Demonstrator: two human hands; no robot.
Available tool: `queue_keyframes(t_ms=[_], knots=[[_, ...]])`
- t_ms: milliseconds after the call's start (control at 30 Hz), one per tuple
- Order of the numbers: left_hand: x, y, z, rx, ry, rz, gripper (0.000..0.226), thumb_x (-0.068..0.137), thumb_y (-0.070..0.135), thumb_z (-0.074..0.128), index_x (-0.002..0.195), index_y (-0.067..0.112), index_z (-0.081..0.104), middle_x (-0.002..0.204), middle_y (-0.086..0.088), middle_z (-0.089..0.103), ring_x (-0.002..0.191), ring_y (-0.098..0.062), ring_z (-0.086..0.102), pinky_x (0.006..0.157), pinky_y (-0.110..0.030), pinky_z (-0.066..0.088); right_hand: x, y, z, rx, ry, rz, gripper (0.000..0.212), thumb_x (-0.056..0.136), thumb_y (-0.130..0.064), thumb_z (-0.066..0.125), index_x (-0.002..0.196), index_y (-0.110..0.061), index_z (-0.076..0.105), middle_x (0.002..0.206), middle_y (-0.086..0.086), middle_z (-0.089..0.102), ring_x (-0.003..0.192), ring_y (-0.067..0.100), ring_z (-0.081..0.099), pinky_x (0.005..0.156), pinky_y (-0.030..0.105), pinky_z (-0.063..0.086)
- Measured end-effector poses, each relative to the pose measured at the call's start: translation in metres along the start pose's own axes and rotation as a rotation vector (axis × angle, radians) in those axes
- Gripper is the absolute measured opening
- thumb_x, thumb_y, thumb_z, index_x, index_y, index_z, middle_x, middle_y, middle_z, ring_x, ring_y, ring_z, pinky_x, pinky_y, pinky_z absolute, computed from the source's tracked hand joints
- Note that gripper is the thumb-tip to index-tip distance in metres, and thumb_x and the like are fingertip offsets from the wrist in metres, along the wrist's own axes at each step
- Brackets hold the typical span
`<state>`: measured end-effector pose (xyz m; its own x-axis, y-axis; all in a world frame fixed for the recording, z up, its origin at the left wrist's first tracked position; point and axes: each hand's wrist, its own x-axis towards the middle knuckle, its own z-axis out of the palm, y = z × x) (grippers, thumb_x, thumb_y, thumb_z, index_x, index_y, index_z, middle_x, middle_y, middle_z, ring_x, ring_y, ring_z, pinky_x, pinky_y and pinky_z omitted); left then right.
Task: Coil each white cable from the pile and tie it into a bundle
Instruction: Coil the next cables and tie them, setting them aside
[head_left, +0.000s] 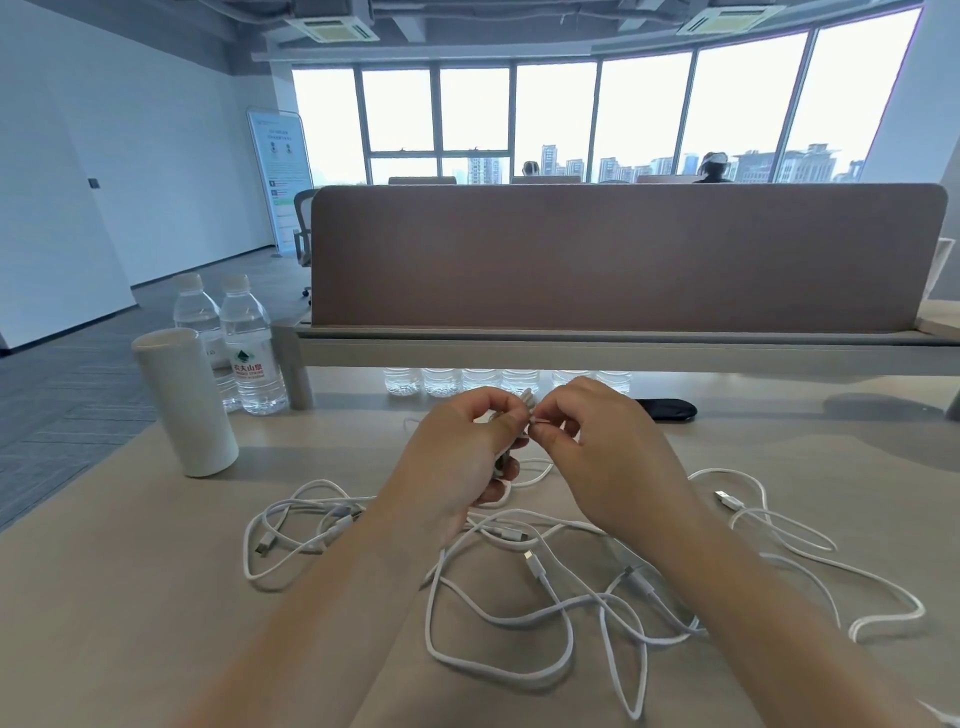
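Observation:
Both hands are raised above the desk, close together. My left hand (462, 452) grips a small coiled white cable bundle (525, 402), mostly hidden in the fist. My right hand (597, 441) pinches the cable's thin end right beside the bundle's top. Under my forearms lies a loose pile of white cables (545, 603) with several USB plugs showing; more loops (789, 535) trail to the right and another tangle (296, 530) lies to the left.
A white cylinder cup (184, 402) and two water bottles (244, 345) stand at the left on the desk (156, 597). A brown partition (623, 260) on a raised shelf crosses the back, with several bottles beneath. A black object (667, 409) lies behind my right hand.

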<state>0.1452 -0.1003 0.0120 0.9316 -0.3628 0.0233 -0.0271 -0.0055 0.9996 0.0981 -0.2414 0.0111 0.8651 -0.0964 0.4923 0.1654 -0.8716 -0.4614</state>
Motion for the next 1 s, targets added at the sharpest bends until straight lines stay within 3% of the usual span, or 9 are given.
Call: queue_keyframes(t_ms=[133,400,500,567,633,700,767,833,1000], knots=[[0.0007,-0.0019,0.0001,0.061,0.03,0.038,0.018,0.1,0.014,0.06,0.083,0.016,0.066,0.084,-0.011,0.066,0.056,-0.019,0.049,0.043,-0.02,0.033,-0.0016,-0.005,-0.0037,0.112,-0.036,0.106,0.018,0.095,-0.029,0.062,0.078,-0.031,0.056,0.076,-0.012,0.063,0.07,0.008,0.055,0.06,0.024,0.04],[0.0041,-0.0063,0.0016,0.208,0.047,0.142,0.018,0.099,0.014,0.058,0.084,0.022,0.067,0.08,-0.004,0.067,0.05,-0.015,0.052,0.046,-0.023,0.035,0.0013,-0.0093,-0.0102,0.355,-0.119,0.244,0.025,0.09,-0.012,0.057,0.067,-0.016,0.066,0.065,-0.002,0.071,0.057,0.01,0.059,0.063,0.028,0.049],[0.0026,-0.0038,0.0029,0.252,0.025,0.216,0.025,0.102,0.018,0.056,0.111,0.039,0.066,0.084,-0.001,0.066,0.051,-0.014,0.052,0.046,-0.024,0.038,0.0007,-0.009,-0.0096,0.461,-0.113,0.281,0.021,0.089,-0.009,0.057,0.07,-0.009,0.066,0.063,0.002,0.07,0.053,0.008,0.055,0.054,0.018,0.042],[0.0006,-0.0015,0.0036,0.254,-0.013,0.209,0.044,0.104,0.022,0.054,0.135,0.052,0.047,0.083,-0.003,0.065,0.052,-0.013,0.05,0.046,-0.023,0.039,0.0004,-0.0084,-0.0092,0.494,-0.109,0.293,0.02,0.089,-0.009,0.056,0.072,-0.006,0.066,0.062,0.004,0.07,0.052,0.009,0.054,0.052,0.016,0.04],[0.0014,-0.0025,0.0048,0.22,-0.016,0.168,0.051,0.103,0.026,0.054,0.143,0.053,0.036,0.081,-0.003,0.065,0.055,-0.013,0.05,0.047,-0.023,0.04,0.0007,-0.0079,-0.0091,0.533,-0.107,0.302,0.021,0.089,-0.009,0.055,0.072,-0.005,0.066,0.063,0.005,0.07,0.053,0.01,0.055,0.054,0.019,0.04],[0.003,-0.0049,0.0053,0.17,0.006,0.13,0.04,0.102,0.028,0.055,0.139,0.042,0.047,0.075,-0.001,0.065,0.057,-0.014,0.052,0.05,-0.027,0.042,0.001,-0.0077,-0.0088,0.585,-0.107,0.311,0.023,0.089,-0.008,0.054,0.069,-0.007,0.066,0.063,0.007,0.07,0.055,0.012,0.058,0.055,0.02,0.04],[0.0037,-0.0063,0.004,0.184,-0.005,0.14,0.017,0.102,0.028,0.054,0.116,0.024,0.063,0.069,0.001,0.062,0.057,-0.013,0.052,0.054,-0.029,0.041,0.001,-0.0079,-0.0079,0.599,-0.114,0.305,0.024,0.089,-0.006,0.054,0.069,-0.008,0.067,0.063,0.007,0.071,0.057,0.013,0.061,0.052,0.017,0.041],[0.0025,-0.0069,0.0026,0.19,-0.052,0.144,0.019,0.102,0.03,0.055,0.1,0.014,0.066,0.065,0.002,0.06,0.056,-0.012,0.05,0.052,-0.026,0.039,0.001,-0.0083,-0.0069,0.584,-0.125,0.295,0.024,0.088,-0.004,0.054,0.072,-0.008,0.07,0.064,0.006,0.072,0.057,0.012,0.062,0.05,0.014,0.041],[0.0029,-0.0059,-0.0014,0.112,-0.07,0.149,0.017,0.1,0.023,0.06,0.1,0.007,0.065,0.063,-0.004,0.058,0.055,-0.014,0.047,0.046,-0.022,0.034,-0.0004,-0.0111,-0.0087,0.532,-0.163,0.239,0.024,0.09,-0.006,0.057,0.07,-0.009,0.07,0.064,0.005,0.07,0.053,0.008,0.054,0.054,0.016,0.039]])
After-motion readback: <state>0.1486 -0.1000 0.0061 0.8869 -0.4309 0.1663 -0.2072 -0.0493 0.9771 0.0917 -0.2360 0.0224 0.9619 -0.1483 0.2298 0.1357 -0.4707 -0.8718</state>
